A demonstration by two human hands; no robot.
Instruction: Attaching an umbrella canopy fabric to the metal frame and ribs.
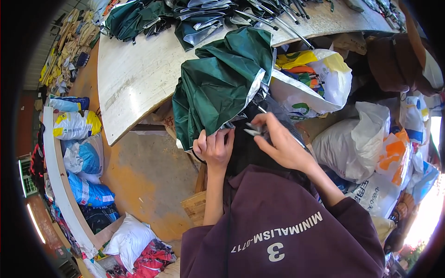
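Note:
A dark green umbrella (pixel 215 88) with a silvery lining lies over the near edge of the table and hangs toward my lap. Its canopy is loose and creased, and part of a metal shaft shows beside the lining. My left hand (pixel 214 147) pinches the canopy's lower hem, fingers closed on the cloth. Just to the right, my right hand (pixel 283 144) holds small metal thread snips (pixel 253 130), their pointed blades toward the left hand. The blades look slightly apart. Dark fabric below the hem hides the rest of the shaft and ribs.
More green umbrellas (pixel 139 21) with metal shafts are heaped along the far side of the white table (pixel 134 78). A white bag (pixel 301 95) of colourful cloth stands at the right, near a large white sack (pixel 354 143). Filled bags (pixel 76 125) line the left.

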